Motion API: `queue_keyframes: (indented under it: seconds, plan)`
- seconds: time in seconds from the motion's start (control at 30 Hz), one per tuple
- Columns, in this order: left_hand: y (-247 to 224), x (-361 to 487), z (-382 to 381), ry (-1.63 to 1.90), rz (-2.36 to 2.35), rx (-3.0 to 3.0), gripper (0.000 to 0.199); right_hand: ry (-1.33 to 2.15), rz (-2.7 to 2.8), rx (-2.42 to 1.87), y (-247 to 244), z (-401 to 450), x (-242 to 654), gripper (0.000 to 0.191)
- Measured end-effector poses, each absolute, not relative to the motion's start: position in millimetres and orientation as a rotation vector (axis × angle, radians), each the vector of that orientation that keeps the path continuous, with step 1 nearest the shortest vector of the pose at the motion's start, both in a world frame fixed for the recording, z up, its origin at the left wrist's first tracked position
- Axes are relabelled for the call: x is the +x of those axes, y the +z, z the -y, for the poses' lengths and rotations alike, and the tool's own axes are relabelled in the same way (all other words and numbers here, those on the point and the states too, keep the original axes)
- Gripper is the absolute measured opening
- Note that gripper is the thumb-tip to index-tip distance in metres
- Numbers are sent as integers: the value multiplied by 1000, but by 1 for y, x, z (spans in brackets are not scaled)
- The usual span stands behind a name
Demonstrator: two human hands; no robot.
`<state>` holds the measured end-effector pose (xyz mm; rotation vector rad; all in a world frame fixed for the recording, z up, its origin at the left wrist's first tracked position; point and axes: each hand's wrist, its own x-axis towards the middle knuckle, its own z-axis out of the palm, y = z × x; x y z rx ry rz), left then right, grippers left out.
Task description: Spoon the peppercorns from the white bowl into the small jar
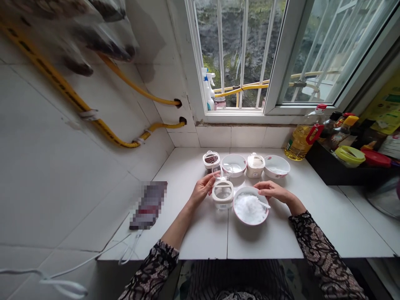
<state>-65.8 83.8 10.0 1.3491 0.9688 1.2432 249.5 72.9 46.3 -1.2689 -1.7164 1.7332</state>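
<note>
lace-patterned sleeves (325,254) enter from the bottom edge on both sides, bare forearms reaching out past them. left hand (202,188) closes narrowly on a small clear plastic piece (219,173), perhaps a lid; its exact shape is lost in the glare. that piece sits just above and behind a clear jar (222,205) with a white collar. right hand (272,190) curves over the rim of a white bowl (250,223) heaped with coarse white crystals (249,208), possibly salt. a small white spoon handle (264,204) runs out of the heap toward that hand, its long axis pointing right. the spoon's head is buried, and the palm hides any hold on the handle, so the right grip cannot be told. jar stands between the hands, nearer the left; bowl sits just beside it, under the right. behind them on the white tile counter (200,233): a jar of dark contents (211,159), a bowl (233,164), a lidded cream jar (255,165), another bowl (276,166).
</note>
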Motion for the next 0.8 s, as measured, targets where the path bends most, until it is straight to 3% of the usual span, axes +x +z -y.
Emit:
queue_keyframes:
  seconds: [0.8]
  plan:
    - [-6, -55, -96, 1352, -982, 1261, 63, 1647, 1783, -1250, 44, -80, 259, 40]
